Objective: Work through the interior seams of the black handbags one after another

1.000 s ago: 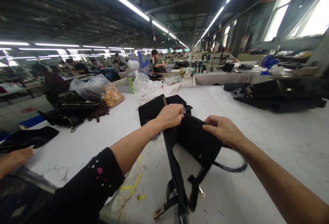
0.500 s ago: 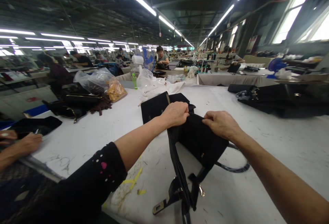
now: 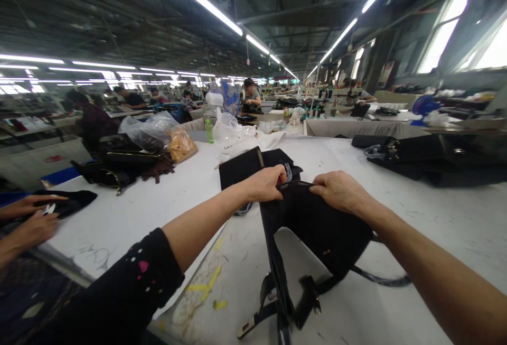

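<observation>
A black handbag hangs from both hands just over the white table. My left hand pinches its upper edge on the left. On the right, my right hand grips the same edge between thumb and fingers. Straps with metal fittings, among them a metal buckle plate, dangle toward me. A wrapped handle loops out under my right forearm. Just behind the hands lie more black bag pieces.
Black bags are piled at the right. To the left are a yellow bundle in plastic, clear plastic bags and black zippered pieces. A co-worker's hands handle black material at the far left. A green bottle stands at the back.
My left hand has moved slightly down and left along the bag's edge. The bag's body has swung to the right and opened wider, its handle shifting right.
</observation>
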The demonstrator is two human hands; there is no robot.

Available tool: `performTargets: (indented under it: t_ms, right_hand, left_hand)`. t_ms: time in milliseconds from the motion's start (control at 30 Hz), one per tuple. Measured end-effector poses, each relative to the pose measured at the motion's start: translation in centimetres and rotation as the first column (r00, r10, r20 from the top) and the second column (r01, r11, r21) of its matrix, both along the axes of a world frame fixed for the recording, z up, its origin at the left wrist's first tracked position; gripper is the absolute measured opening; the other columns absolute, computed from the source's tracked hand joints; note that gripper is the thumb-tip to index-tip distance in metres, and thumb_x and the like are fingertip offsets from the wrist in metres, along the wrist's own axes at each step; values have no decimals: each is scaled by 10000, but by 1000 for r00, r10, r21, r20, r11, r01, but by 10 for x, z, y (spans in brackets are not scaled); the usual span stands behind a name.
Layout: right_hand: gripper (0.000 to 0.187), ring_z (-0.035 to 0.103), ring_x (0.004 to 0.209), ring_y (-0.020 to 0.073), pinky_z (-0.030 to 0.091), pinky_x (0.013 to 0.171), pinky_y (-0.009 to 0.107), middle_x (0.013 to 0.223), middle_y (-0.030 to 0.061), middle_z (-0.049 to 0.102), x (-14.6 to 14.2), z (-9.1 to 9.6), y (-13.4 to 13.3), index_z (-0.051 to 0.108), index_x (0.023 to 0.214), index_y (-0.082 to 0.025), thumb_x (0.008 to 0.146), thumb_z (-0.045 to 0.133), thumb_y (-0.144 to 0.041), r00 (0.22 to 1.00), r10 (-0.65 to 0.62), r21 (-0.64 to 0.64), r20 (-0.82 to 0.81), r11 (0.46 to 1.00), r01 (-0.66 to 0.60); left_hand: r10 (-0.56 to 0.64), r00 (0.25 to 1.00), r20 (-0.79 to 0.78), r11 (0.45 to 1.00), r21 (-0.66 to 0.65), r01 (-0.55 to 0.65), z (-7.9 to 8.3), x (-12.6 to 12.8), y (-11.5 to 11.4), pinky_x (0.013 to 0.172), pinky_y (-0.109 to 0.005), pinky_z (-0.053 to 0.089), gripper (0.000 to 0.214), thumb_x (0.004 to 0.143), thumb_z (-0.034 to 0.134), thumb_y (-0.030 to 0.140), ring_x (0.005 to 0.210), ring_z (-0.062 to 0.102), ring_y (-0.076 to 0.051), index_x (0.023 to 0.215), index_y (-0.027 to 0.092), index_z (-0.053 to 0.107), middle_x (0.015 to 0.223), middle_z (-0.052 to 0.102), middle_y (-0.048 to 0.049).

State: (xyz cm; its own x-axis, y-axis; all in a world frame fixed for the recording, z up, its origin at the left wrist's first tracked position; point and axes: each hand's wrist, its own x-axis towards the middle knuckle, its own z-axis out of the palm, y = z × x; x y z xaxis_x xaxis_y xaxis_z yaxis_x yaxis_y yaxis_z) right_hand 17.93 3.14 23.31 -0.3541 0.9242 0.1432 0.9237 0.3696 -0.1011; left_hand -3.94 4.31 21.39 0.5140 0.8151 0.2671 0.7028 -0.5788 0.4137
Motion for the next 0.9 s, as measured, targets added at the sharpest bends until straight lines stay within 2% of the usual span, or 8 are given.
performTargets:
  t_ms: [133,267,333,467,567,667,900]
  right_hand:
    - [205,599,753,201,378,645,285,774,35,697,23,2,-13,705,807,-241,833,522,-330,999,-40,-79,-5,996,40]
    - [211,593,742,197,384,633,283,752,34,677,33,-2,-12,688,804,-222,830,521,-348,995,-68,-103,-69,993,61]
    - [203,592,716,183,390,624,275,746,16,669,32,-5,-7,697,891,-234,813,541,-338,990,-52,-122,-135,992,36]
    - [341,614,752,161,427,654,249,854,-2,684,23,-9,4,676,1074,-245,740,627,-301,945,19,-167,-326,983,-78]
    - [236,621,745,157,437,646,242,813,-5,694,13,-11,9,708,945,-224,747,618,-316,903,56,-189,-426,971,-149]
    - [159,610,679,154,426,595,242,720,-9,686,7,-12,11,710,819,-206,740,603,-294,902,53,-173,-428,975,-140]
    - [187,615,664,151,428,564,230,740,-3,701,6,-18,13,713,842,-202,711,593,-259,869,17,-192,-495,973,-129]
  left_hand:
    - [-94,995,20,984,-149,96,-2,-2,9,564,-217,345,233,602,693,151,675,524,-126,808,170,585,725,584,35]
    - [-85,995,42,980,-174,91,2,8,12,556,-218,322,205,611,689,158,645,504,-115,809,163,638,690,579,40]
    - [-57,997,47,984,-166,64,3,11,10,546,-219,309,175,624,695,191,625,489,-111,792,164,652,661,564,44]
    - [-13,998,65,986,-163,23,3,11,5,536,-217,306,169,649,705,276,623,487,-110,773,169,663,651,559,45]
    - [12,998,67,981,-193,2,2,10,4,541,-214,316,189,661,698,300,640,508,-117,794,170,665,675,586,40]
    - [17,998,59,982,-188,-6,2,10,4,545,-214,314,173,671,682,289,644,509,-119,794,168,664,675,595,37]
    - [4,998,65,984,-175,7,2,9,4,527,-216,293,135,638,675,230,618,490,-114,750,161,644,641,572,44]
